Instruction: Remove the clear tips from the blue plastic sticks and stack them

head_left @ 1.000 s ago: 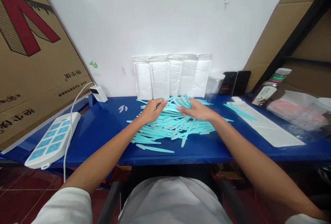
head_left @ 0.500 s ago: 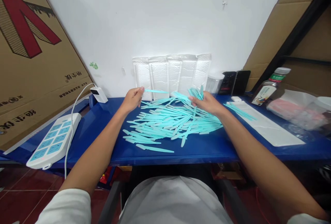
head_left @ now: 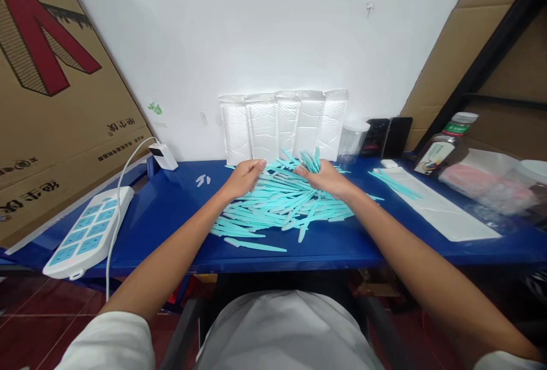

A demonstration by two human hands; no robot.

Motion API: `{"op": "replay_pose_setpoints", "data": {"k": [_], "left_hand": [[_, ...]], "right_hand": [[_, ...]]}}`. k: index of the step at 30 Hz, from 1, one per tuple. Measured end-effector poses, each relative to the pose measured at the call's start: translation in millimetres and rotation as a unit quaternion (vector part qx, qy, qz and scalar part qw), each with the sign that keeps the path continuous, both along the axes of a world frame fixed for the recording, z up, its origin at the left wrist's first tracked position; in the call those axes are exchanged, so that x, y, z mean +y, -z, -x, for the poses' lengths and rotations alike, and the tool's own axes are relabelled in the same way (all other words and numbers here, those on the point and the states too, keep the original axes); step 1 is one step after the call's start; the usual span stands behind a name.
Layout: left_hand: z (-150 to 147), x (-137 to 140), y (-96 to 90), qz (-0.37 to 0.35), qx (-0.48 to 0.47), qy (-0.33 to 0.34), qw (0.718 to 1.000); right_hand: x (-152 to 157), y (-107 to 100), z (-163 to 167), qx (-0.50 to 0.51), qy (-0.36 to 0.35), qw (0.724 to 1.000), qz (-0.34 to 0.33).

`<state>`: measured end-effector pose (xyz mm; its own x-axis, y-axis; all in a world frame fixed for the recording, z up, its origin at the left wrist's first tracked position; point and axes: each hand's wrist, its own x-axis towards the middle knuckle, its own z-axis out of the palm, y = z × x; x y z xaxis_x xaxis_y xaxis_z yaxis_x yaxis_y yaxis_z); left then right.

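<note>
A wide heap of turquoise eyebrow razors (head_left: 273,210) with pale blade ends lies on the blue table. My right hand (head_left: 327,178) is closed around a bunch of these razors (head_left: 310,160), which stick up over the back of the heap. At the heap's left side, my left hand (head_left: 247,179) has thumb and fingers pressed together; what they pinch, if anything, is hidden. A few small pale blade caps (head_left: 203,179) rest on the table left of that hand. One razor (head_left: 255,245) lies apart at the front.
White padded sleeves (head_left: 262,127) lean on the wall behind the heap. To the right are a clear jar (head_left: 354,139), two dark phones (head_left: 397,136), a white pouch (head_left: 444,207) with several razors on it, and a bottle (head_left: 444,145). A power strip (head_left: 92,230) lies left.
My left hand has moved right and slightly down to the heap; the razor it pinched no longer shows there. My right hand has shifted left with its bunch. The small caps have come into view.
</note>
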<state>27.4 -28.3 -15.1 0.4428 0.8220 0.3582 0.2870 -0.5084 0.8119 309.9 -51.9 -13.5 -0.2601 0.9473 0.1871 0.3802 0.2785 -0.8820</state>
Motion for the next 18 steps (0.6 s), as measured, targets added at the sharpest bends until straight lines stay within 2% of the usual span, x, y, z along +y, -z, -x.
{"op": "replay_pose_setpoints", "data": {"k": [7, 12, 15, 17, 18], "left_hand": [[6, -1, -7.3, 0.018, 0.025, 0.027, 0.999], [16, -1, -20.7, -0.004, 0.109, 0.012, 0.994], [43, 8, -33.5, -0.028, 0.098, -0.045, 0.994], [69, 16, -41.2, -0.077, 0.12, -0.129, 0.981], [83, 21, -43.9, -0.114, 0.151, -0.183, 0.965]], "right_hand": [[-1, 1, 1, -0.032, 0.013, 0.999, 0.016], [-4, -4, -1, -0.062, -0.015, 0.998, -0.023], [-1, -5, -10, -0.076, 0.014, 0.997, -0.024], [3, -4, -17, -0.077, 0.046, 0.996, -0.024], [5, -4, -20, -0.075, 0.06, 0.995, -0.025]]}}
